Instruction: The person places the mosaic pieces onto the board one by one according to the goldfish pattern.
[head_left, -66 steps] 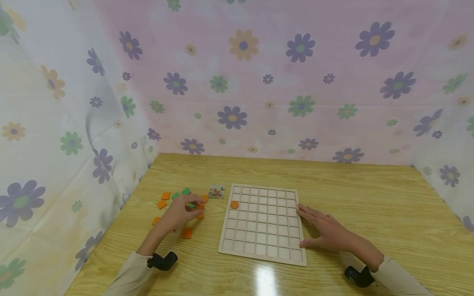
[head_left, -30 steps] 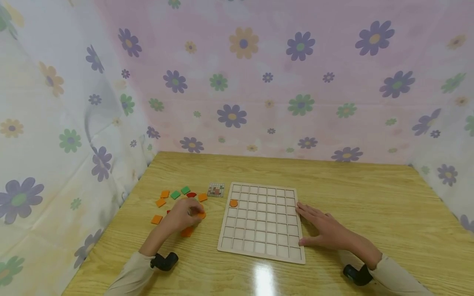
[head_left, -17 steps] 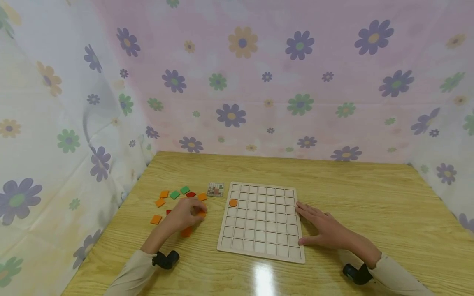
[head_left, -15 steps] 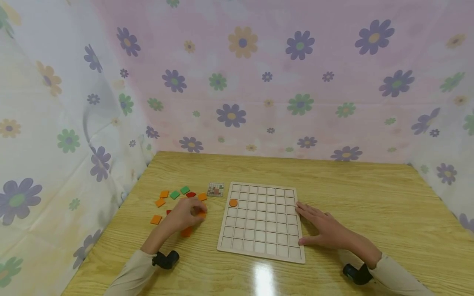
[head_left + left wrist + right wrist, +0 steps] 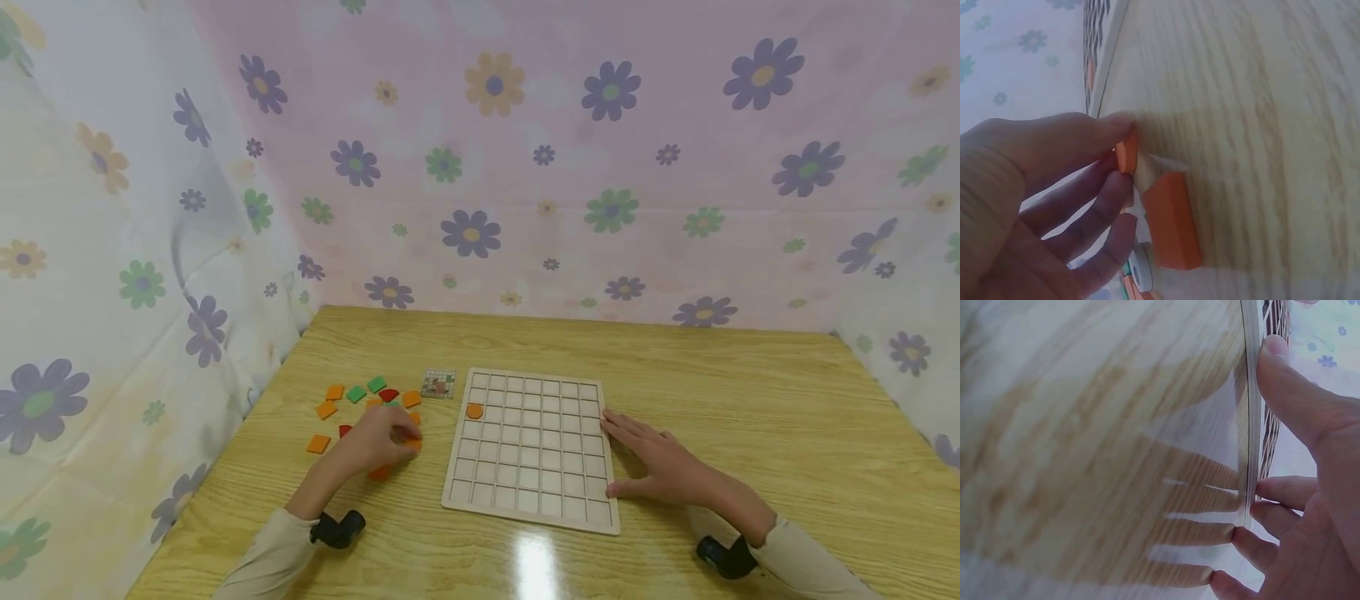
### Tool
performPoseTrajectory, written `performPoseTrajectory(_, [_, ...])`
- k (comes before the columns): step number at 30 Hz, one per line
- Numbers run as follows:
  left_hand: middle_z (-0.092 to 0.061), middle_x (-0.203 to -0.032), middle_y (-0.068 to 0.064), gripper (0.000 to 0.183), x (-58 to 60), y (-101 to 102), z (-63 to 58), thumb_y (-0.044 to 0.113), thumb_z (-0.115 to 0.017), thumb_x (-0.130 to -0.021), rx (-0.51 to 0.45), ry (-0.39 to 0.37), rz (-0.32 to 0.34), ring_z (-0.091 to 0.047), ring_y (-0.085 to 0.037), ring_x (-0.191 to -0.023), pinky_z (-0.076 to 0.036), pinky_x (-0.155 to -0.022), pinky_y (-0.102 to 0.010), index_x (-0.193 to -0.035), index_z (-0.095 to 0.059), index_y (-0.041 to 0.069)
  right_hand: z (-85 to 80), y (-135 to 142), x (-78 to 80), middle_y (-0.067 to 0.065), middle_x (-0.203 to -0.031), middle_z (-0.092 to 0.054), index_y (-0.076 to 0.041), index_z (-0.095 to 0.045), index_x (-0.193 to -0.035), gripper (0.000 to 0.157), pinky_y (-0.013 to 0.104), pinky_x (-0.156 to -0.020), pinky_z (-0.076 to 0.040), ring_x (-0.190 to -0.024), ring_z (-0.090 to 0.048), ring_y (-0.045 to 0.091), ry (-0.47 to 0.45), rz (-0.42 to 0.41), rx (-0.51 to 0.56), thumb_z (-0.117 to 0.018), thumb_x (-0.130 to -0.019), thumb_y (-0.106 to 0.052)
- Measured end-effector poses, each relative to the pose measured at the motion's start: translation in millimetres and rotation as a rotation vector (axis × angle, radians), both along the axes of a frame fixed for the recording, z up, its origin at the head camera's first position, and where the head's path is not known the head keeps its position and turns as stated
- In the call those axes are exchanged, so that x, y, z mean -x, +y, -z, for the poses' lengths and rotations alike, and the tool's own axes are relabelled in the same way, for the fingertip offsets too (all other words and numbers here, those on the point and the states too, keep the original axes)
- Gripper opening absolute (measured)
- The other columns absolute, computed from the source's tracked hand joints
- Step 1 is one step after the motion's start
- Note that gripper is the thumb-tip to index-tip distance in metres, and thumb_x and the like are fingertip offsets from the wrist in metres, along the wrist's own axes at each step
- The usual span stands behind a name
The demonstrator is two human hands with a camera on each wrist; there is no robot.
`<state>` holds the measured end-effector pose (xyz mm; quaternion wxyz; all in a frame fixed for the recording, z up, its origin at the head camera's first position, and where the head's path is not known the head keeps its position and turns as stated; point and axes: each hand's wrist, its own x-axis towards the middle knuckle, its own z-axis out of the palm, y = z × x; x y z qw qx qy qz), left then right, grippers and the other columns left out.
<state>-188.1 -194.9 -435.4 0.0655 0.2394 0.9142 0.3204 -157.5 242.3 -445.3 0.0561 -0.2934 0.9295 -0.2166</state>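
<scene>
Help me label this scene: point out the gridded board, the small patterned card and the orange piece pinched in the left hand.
Gridded board (image 5: 529, 457): head view, on a bare cell near its middle.
Patterned card (image 5: 438, 383): head view, on its printed face.
Pinched orange piece (image 5: 1126, 154): left wrist view, on its visible side.

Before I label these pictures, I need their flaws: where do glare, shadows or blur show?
Head: glare on the table near the board; left wrist: hazy, with soft edges on the orange block; right wrist: dark finger-shaped patches, shadow or reflection, across the table.

Flowered backdrop (image 5: 517, 187), apparently cloth, wood-grain table (image 5: 712, 383); white glare (image 5: 536, 567) on top
</scene>
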Motion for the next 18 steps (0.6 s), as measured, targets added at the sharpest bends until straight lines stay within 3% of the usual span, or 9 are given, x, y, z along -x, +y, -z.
performPoseTrajectory(5, [-0.063,-0.081,0.002,0.011,-3.7,7.5,2.0,0.006,-0.078,-0.073,0.095,0.084,-0.053,-0.051,-0.009,-0.065,-0.045,-0.058,-0.023,-0.084,-0.073,0.009,-0.1,0.5,-0.3,0.021,-0.149,-0.029,-0.002,-0.035,-0.145,0.092,0.078,-0.085,-0.023,-0.131,-0.03,0.047,0.0,-0.001,0.004,-0.068,-0.078,-0.056])
performPoseTrajectory(8, [-0.062,-0.081,0.002,0.013,-6.5,10.3,3.1,0.007,-0.077,-0.072,0.104,0.115,-0.067,-0.051,-0.008,-0.064,-0.044,-0.058,-0.023,-0.084,-0.073,0.009,1.6,0.9,0.4,0.02,-0.149,-0.029,-0.002,-0.035,-0.145,0.093,0.078,-0.085,-0.023,-0.132,-0.03,0.046,0.005,-0.003,0.005,-0.068,-0.078,-0.057])
performPoseTrajectory(12, [-0.064,-0.081,0.001,0.013,-7.7,11.4,5.1,0.006,-0.075,-0.073,0.008,0.133,-0.034,-0.055,-0.011,-0.066,-0.047,-0.059,-0.023,-0.086,-0.074,0.007,3.4,1.0,0.9,0.021,-0.149,-0.03,-0.001,-0.035,-0.145,0.093,0.077,-0.085,-0.024,-0.131,-0.03,0.046,0.013,-0.006,0.002,-0.068,-0.078,-0.057])
performPoseTrajectory(18, [-0.068,-0.085,0.0,0.012,-8.4,14.1,4.3,0.008,-0.075,-0.078,-0.147,0.099,0.015,-0.06,-0.013,-0.07,-0.051,-0.06,-0.024,-0.09,-0.074,0.007,1.0,1.1,-0.1,0.021,-0.149,-0.03,0.0,-0.036,-0.144,0.093,0.077,-0.086,-0.025,-0.131,-0.03,0.046,0.017,-0.003,-0.001,-0.068,-0.078,-0.057])
